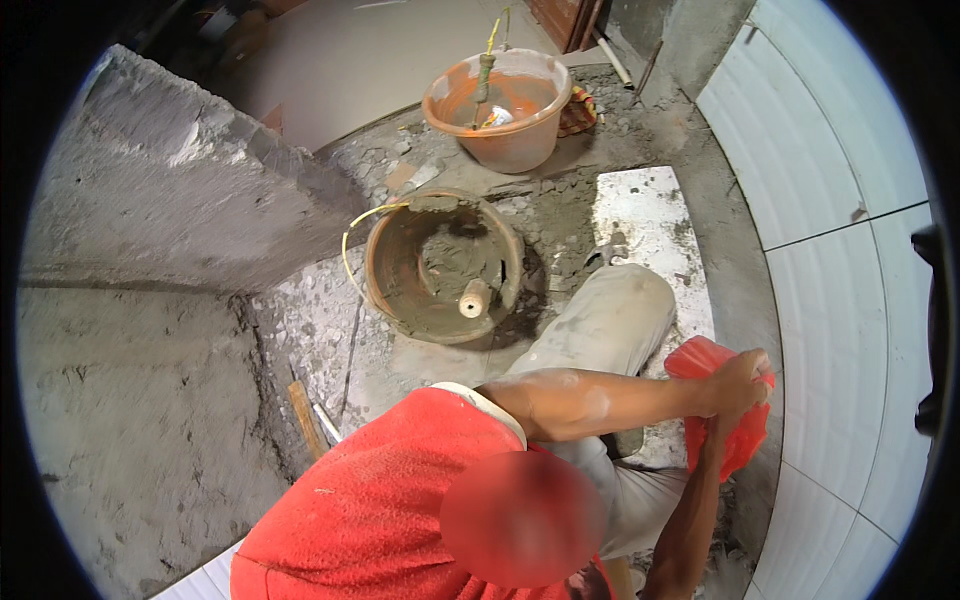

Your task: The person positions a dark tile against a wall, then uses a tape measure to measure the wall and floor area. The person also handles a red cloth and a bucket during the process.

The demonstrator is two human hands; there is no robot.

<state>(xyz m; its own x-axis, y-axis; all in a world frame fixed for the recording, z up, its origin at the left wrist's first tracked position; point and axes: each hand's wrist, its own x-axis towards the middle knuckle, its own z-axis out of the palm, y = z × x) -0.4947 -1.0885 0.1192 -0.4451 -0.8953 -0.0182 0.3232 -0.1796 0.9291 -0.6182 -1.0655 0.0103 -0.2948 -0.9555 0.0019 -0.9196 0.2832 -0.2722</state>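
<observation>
My left hand (738, 384) is closed on a crumpled red plastic bag (715, 447) at the right, beside the white wall tiles. My right hand (722, 426) comes up from below and meets the left one at the bag; its fingers are partly hidden, but they appear closed on the bag too. Left of my bent knee (630, 300), in dusty light trousers, stands a bucket (378, 262) coated with wet grey mortar (455, 262). A tool's round wooden handle (474, 300) sticks up inside it; the rest of that tool is hidden.
Farther back stands an orange basin (515, 152) with a yellow cord (493, 35) hanging into it. A mortar-spotted white board (655, 230) lies by my knee. Rough plastered masonry (180, 180) rises at left, white tiles (840, 330) at right. Wooden sticks (306, 415) lie near my shoulder.
</observation>
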